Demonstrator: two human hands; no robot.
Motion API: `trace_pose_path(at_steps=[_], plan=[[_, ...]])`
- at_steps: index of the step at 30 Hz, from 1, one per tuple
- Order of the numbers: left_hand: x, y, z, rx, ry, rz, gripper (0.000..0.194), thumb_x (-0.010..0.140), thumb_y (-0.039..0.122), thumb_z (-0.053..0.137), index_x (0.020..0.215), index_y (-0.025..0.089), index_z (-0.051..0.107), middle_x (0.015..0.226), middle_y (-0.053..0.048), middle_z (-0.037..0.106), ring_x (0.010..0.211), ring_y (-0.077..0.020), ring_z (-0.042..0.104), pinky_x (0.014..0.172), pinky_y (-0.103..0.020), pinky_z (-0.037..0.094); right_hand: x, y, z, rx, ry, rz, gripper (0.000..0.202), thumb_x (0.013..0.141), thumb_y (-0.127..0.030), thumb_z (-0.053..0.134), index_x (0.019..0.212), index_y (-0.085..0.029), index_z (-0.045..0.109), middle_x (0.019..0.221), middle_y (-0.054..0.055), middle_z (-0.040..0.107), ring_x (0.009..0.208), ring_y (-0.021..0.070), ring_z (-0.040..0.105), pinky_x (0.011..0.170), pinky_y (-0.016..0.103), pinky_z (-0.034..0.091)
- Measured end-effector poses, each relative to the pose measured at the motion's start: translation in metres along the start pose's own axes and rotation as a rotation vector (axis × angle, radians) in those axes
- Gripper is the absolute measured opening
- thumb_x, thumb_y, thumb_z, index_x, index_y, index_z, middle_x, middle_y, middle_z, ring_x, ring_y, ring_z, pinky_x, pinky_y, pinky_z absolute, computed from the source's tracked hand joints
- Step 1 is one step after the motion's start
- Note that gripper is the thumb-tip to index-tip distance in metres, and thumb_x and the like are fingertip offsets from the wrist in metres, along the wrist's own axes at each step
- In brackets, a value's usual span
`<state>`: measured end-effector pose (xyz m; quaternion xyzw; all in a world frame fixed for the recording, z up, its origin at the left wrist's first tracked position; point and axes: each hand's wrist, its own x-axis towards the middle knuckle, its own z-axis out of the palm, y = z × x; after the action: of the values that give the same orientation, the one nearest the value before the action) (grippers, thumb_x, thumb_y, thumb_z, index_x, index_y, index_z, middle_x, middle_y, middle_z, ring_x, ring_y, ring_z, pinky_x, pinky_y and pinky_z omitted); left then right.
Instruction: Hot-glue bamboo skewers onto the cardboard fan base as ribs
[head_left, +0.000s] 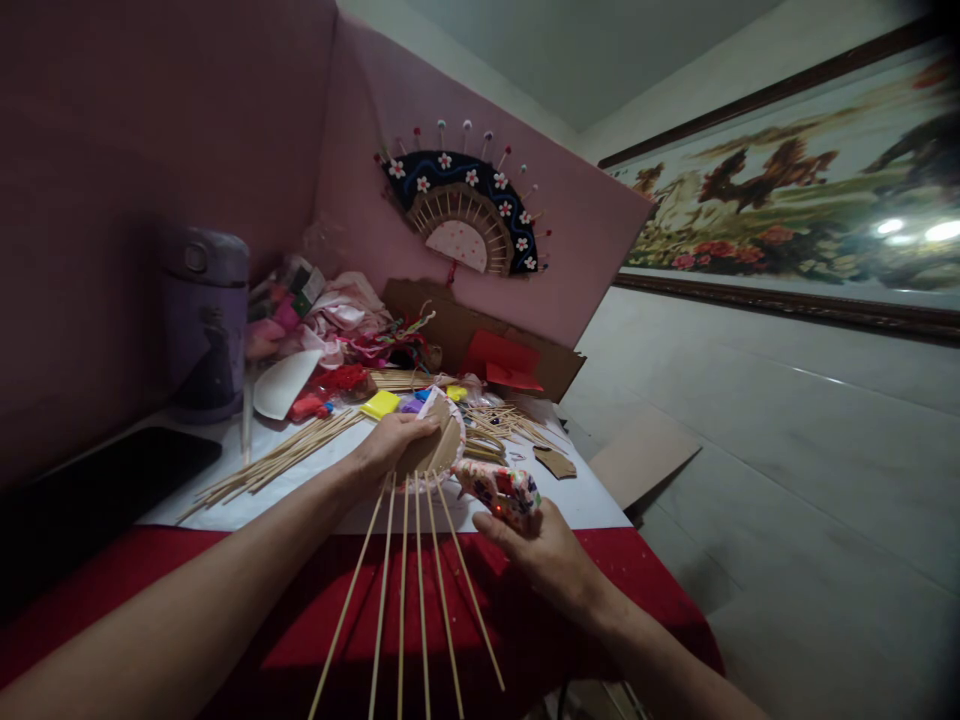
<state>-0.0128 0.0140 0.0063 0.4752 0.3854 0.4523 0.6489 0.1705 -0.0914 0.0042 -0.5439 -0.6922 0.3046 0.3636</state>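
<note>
My left hand (397,442) grips a half-round cardboard piece (448,440) by its edge, thumb on the brown side. Several thin wooden sticks (421,590) fan out from its lower rim toward me, over the red cloth. In my right hand (551,555) is a floral-patterned glue gun (499,492) with a small red light glowing on it. Its nozzle end points left and lies close to the cardboard's lower right edge; whether they touch I cannot tell. The fingers behind the glue gun are partly hidden.
Loose sticks (281,460) lie left on the white sheet (600,505). A purple flask (206,325), a dark flat device (112,490), yellow packets (380,404) and craft scraps surround the work. A finished decorated fan (469,205) hangs on the pink board (577,210).
</note>
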Motion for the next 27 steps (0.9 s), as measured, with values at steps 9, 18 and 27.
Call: trace_pose_path(at_steps=[9, 18, 27], plan=[[0.0005, -0.0011, -0.0007, 0.000, -0.007, -0.005, 0.023, 0.067, 0.031, 0.065, 0.071, 0.008, 0.066, 0.056, -0.007, 0.066, 0.045, -0.0139, 0.056, 0.045, -0.023, 0.036, -0.0018, -0.0014, 0.0034, 0.021, -0.009, -0.019, 0.035, 0.079, -0.045, 0.059, 0.093, -0.014, 0.067, 0.071, 0.002, 0.063, 0.067, 0.0162, 0.055, 0.062, 0.027, 0.044], [0.0022, -0.0008, -0.0003, -0.003, -0.011, -0.004, 0.019, 0.069, 0.028, 0.063, 0.071, 0.010, 0.065, 0.055, -0.006, 0.065, 0.045, -0.0132, 0.056, 0.045, -0.022, 0.037, -0.0009, -0.0011, 0.0041, -0.002, 0.033, -0.030, 0.035, 0.078, -0.046, 0.059, 0.088, -0.014, 0.067, 0.069, 0.002, 0.063, 0.065, 0.0157, 0.054, 0.062, 0.027, 0.043], [0.0033, -0.0023, -0.0017, 0.008, -0.003, 0.016, 0.023, 0.067, 0.030, 0.065, 0.074, 0.008, 0.066, 0.059, -0.007, 0.067, 0.047, -0.0133, 0.057, 0.045, -0.022, 0.037, -0.0025, -0.0011, 0.0031, -0.004, 0.004, -0.022, 0.033, 0.078, -0.045, 0.059, 0.090, -0.016, 0.067, 0.075, 0.003, 0.064, 0.070, 0.0174, 0.056, 0.066, 0.029, 0.045]])
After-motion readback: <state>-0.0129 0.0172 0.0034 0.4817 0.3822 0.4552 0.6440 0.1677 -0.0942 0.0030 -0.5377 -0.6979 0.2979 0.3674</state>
